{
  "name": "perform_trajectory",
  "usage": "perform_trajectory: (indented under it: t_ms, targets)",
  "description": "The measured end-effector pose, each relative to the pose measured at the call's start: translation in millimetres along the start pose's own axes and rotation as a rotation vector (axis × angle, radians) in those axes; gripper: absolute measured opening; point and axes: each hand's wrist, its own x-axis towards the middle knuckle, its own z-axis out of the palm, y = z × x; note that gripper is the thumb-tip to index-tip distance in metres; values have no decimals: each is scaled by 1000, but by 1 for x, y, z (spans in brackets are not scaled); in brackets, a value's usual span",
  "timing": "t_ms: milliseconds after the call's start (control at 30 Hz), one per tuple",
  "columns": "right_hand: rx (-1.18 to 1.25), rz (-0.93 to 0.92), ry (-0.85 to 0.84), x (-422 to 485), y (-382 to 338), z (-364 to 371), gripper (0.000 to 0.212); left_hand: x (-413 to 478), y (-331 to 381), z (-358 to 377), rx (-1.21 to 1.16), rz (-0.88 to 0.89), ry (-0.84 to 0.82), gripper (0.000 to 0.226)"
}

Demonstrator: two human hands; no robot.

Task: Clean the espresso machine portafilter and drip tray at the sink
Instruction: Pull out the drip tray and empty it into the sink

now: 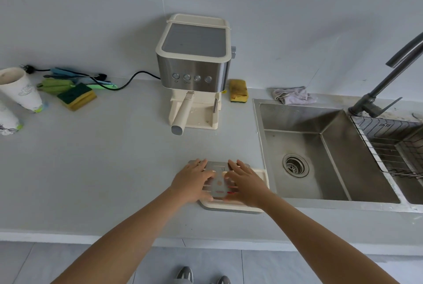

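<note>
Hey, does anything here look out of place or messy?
The drip tray lies on the counter beside the sink, out of the espresso machine, whose bare base shows droplets. The yellow sponge right of the machine looks brown-stained.

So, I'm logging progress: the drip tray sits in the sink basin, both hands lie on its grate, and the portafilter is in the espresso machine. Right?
Not quite: the head view shows the drip tray on the countertop beside the sink, not in its basin. The left hand and right hand do lie on its grate, and the portafilter is in the espresso machine.
</note>
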Motion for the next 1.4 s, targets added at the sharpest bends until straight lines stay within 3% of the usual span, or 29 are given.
perform_trajectory:
  t_ms: [233, 567, 1233, 1400]
  targets:
    - [-37, -134, 34, 31, -58, 9, 60, -41, -59, -9, 11, -85, 61, 53]
    - [-36, -191, -16, 62, -122, 40, 62, -79, -121, 6, 4, -160, 4, 50]
    - [-84, -137, -135, 75, -122, 71, 68, -71, -137, 38, -95, -127, -36, 53]
    - [-159, -153, -77, 67, -120, 67, 73, -67, -130, 40, -79, -136, 26, 71]
